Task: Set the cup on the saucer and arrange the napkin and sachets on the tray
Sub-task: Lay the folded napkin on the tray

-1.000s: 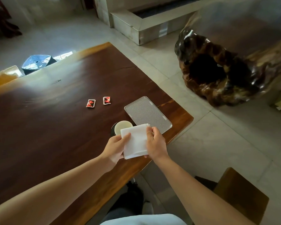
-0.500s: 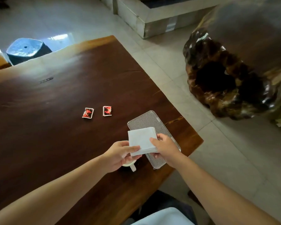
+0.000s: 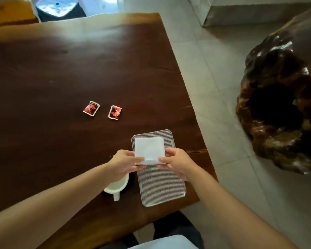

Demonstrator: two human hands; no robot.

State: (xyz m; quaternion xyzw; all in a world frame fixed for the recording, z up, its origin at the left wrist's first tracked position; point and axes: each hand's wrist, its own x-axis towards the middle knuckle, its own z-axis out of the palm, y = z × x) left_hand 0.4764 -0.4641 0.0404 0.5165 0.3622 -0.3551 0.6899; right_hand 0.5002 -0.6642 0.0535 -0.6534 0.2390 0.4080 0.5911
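A folded white napkin (image 3: 149, 149) is held over the far half of the ribbed grey tray (image 3: 162, 187). My left hand (image 3: 123, 163) pinches its near left corner and my right hand (image 3: 176, 163) pinches its near right corner. I cannot tell whether the napkin touches the tray. A white cup (image 3: 117, 186) with its handle toward me stands on a dark saucer (image 3: 131, 178) just left of the tray, partly under my left wrist. Two red sachets (image 3: 91, 108) (image 3: 114, 112) lie side by side farther out on the table.
The dark wooden table (image 3: 61, 72) ends close to the tray on the right and near sides. A large gnarled wood stump (image 3: 280, 112) stands on the tiled floor to the right. A blue stool (image 3: 57, 6) sits beyond the far edge.
Both hands have carried the napkin from above the cup, right and forward, to over the tray's far half. The napkin is now folded smaller. The camera has tilted down.
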